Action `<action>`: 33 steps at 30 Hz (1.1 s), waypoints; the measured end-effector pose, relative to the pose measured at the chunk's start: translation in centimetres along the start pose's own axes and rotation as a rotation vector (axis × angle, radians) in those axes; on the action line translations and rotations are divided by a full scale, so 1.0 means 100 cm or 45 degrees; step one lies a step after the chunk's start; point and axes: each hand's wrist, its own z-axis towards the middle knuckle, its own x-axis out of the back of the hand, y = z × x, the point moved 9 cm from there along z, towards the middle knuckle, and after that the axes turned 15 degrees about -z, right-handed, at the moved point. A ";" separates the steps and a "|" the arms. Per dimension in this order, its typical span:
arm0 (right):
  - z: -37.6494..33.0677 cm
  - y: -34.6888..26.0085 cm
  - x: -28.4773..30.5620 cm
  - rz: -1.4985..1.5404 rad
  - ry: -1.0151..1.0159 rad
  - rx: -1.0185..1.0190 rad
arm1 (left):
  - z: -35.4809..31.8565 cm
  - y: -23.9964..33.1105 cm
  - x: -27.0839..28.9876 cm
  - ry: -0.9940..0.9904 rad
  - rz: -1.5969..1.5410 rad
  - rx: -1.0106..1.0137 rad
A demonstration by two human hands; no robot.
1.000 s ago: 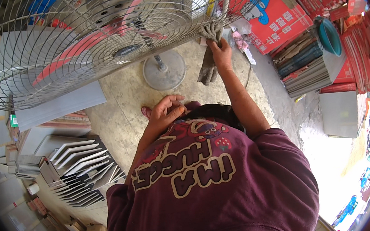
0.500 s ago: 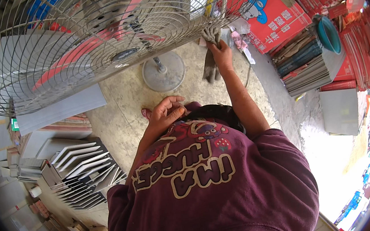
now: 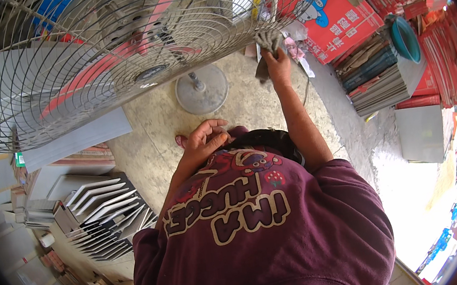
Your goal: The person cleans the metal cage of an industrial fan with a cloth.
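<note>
A bunched grey cloth, dirty and knitted-looking [image 3: 269,40], is gripped in my right hand [image 3: 278,67], which reaches forward to the lower right edge of a big fan's wire cage. Whether the cloth touches the wires is hard to tell. The fan [image 3: 144,56], with red blades behind the grille, fills the upper left. My left hand [image 3: 204,140] stays close to my waist with the fingers loosely bent and the thumb apart from them. Nothing shows in it.
Under the fan is a round grey base [image 3: 203,95] on the concrete floor. Upright white-edged panels [image 3: 98,200] are racked at left. A red printed carton [image 3: 338,19], stacked boards [image 3: 382,90] and a teal basin [image 3: 405,40] stand at right.
My right hand has shifted slightly to the right and nearer, and the cloth's hanging end looks shorter and more gathered. My left hand has kept its place.
</note>
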 end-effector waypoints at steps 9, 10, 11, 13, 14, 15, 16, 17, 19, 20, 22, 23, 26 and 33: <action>0.008 -0.048 0.066 0.596 0.476 0.234 | 0.001 0.000 0.000 0.017 -0.020 0.022; 0.012 -0.048 0.069 0.650 0.491 0.234 | 0.000 0.000 0.000 0.019 -0.029 0.026; 0.015 -0.048 0.071 0.704 0.507 0.235 | 0.001 0.000 0.000 0.019 -0.025 0.028; 0.021 -0.041 0.068 0.699 0.464 0.185 | 0.001 0.001 0.001 0.020 -0.019 0.031; 0.022 -0.040 0.064 0.701 0.442 0.175 | 0.000 0.001 0.002 0.020 -0.012 0.025; 0.024 -0.039 0.061 0.702 0.421 0.165 | 0.000 0.001 0.003 0.020 -0.005 0.020; 0.023 -0.041 0.061 0.649 0.428 0.181 | 0.000 0.002 0.003 0.020 0.002 0.014; 0.023 -0.039 0.059 0.616 0.419 0.206 | -0.001 0.002 0.004 0.018 0.006 0.006; 0.023 -0.031 0.052 0.551 0.400 0.257 | -0.001 0.003 0.004 0.014 0.016 -0.011; 0.022 -0.023 0.047 0.509 0.396 0.207 | -0.001 0.003 0.005 0.018 0.005 -0.006; 0.020 -0.006 0.036 0.425 0.387 0.107 | -0.002 0.003 0.005 0.027 -0.014 0.003; 0.017 -0.002 0.030 0.382 0.358 0.063 | -0.003 0.002 0.007 0.030 -0.014 -0.003; 0.012 0.012 0.016 0.171 0.317 -0.043 | -0.005 0.002 0.011 0.044 -0.010 -0.016; 0.012 0.038 -0.026 -0.150 0.051 -0.162 | -0.013 0.005 0.017 0.085 -0.012 -0.039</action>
